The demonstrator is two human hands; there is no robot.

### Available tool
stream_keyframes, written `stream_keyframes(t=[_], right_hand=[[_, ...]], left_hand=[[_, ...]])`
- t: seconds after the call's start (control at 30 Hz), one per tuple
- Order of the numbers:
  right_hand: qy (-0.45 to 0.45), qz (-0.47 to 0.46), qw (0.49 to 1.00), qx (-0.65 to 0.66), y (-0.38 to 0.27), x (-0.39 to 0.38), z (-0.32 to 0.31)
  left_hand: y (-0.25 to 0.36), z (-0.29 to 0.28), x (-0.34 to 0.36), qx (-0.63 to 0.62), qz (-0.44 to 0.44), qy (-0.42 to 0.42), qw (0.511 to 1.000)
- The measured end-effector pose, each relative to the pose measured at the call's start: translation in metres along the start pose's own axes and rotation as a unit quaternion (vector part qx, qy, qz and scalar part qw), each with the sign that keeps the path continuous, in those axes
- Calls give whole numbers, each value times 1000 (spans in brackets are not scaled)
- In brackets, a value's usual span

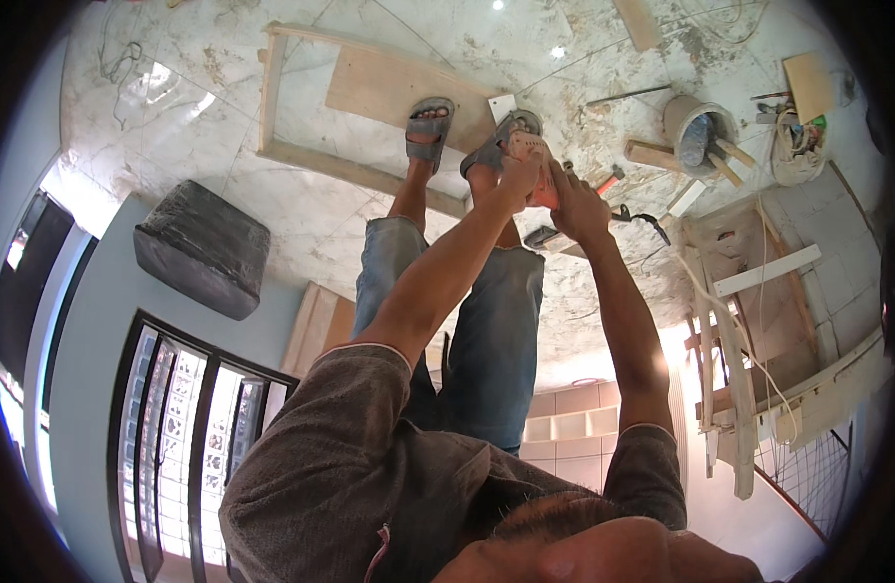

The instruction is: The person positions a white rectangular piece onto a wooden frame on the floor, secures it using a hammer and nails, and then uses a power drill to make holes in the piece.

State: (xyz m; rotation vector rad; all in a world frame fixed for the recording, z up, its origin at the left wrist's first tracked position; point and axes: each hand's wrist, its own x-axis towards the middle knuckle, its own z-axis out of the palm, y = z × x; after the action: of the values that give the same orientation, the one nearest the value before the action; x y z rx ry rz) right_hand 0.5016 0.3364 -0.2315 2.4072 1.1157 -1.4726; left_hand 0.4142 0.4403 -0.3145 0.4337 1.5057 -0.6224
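Observation:
Both of my hands are on an orange power tool [545,191] with a paler, slotted housing, held low in front of me by my right foot. My left hand [520,183] wraps its left side, fingers curled. On the other side, my right hand [580,206] has its fingers closed against the body. The tool's working end is hard to make out. Just right of my right hand lies an orange-handled hand tool [611,179]. A wooden frame [355,167] with a plywood sheet [384,89] rests on the floor around my sandalled feet.
A bucket [673,115] with wood pieces in it stands to the right, near a white sack [795,167] of tools. A rough wooden stand [744,413] with a hanging cord fills the right side. A black wrapped block [203,248] is at left.

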Motion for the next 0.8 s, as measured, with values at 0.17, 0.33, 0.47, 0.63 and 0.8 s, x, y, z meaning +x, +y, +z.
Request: stream_keyframes(t=[0.17,0.33,0.47,0.63,0.8], right_hand=[[-60,-1,998,1,-12,39,6],[-65,31,997,-2,-15,58,25],[-86,47,995,-9,-15,62,18],[-79,37,996,-20,-9,66,24],[-79,29,996,-4,-8,64,19]], left_hand=[[-2,-24,54,-35,-2,1,999],[11,-28,58,-61,0,-5,998],[4,-29,72,-83,22,-33,996],[6,-22,73,-61,21,4,998],[0,-18,78,-21,10,53,998]])
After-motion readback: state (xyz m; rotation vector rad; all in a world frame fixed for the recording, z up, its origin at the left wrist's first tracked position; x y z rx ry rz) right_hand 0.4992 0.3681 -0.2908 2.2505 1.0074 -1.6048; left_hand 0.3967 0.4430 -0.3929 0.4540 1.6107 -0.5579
